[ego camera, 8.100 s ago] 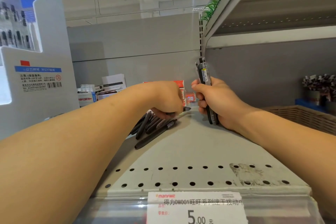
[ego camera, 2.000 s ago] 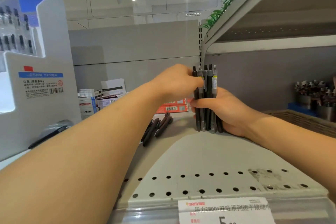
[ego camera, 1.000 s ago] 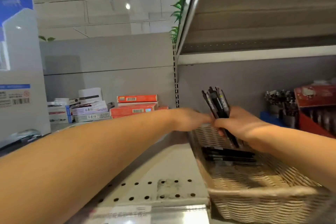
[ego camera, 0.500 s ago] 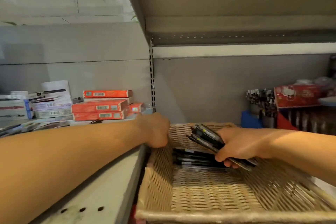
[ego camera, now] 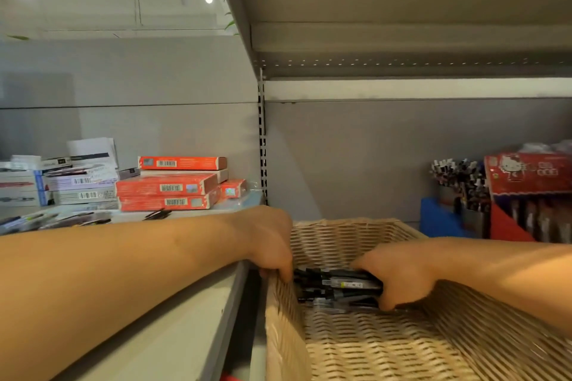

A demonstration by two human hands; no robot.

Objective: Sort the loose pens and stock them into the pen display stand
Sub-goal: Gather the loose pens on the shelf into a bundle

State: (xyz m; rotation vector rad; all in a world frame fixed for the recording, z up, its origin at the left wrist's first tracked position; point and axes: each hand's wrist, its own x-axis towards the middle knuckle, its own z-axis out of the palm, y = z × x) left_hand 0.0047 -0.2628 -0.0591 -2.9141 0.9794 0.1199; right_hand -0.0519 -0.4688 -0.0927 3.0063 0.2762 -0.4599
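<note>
Gripping a bundle of dark pens (ego camera: 339, 284), my right hand (ego camera: 399, 278) lies low inside the wicker basket (ego camera: 356, 235), fingers curled around the bundle's right end. My left hand (ego camera: 269, 244) hooks over the basket's left rim, fingers curled on the wicker, and steadies it. The pens lie flat on the basket floor near its back wall, seemingly on top of others. To do this step well, I judge I should lay them parallel, tips the same way, then loosen the fingers slowly so none rolls. More loose pens (ego camera: 93, 219) lie on the shelf (ego camera: 185, 312), left of the basket.
</note>
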